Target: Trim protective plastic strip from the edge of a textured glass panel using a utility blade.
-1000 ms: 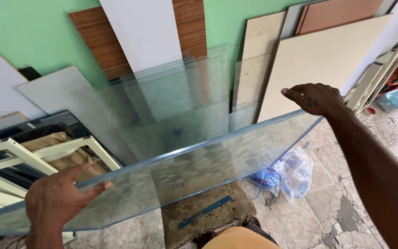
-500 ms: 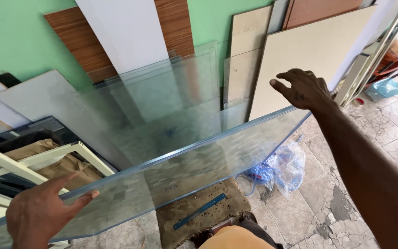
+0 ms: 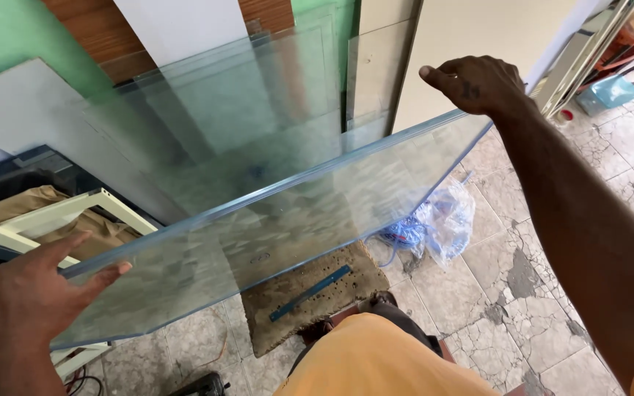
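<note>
— Holding what, exactly, were the two hands?

— A large clear glass pane [image 3: 273, 220] with a bluish edge, carried tilted across the person's front, its top edge running from lower left up to upper right. The left hand [image 3: 27, 301] was at the pane's lower left end, palm spread against the glass, thumb lying along the top edge, fingers open rather than curled. The right hand [image 3: 478, 84] was at the upper right corner, fingers bent over the top edge in a loose hooked hold.

— Where was the pane in the room?

— It was off the floor, in front of more glass sheets [image 3: 243, 110] that leaned against a green wall [image 3: 9, 37]. Wooden boards [image 3: 471, 37] leaned just to the right of those sheets.

— What else was nearby?

— A white frame [image 3: 75, 209] lay at the left, behind the pane. On the cracked tiled floor [image 3: 515, 264], seen partly through the glass, were a brown mat [image 3: 310, 293] bearing a blue strip [image 3: 310, 292] and a crumpled clear plastic bag [image 3: 442, 220]. The person's orange shirt [image 3: 376, 363] showed at the bottom.
</note>
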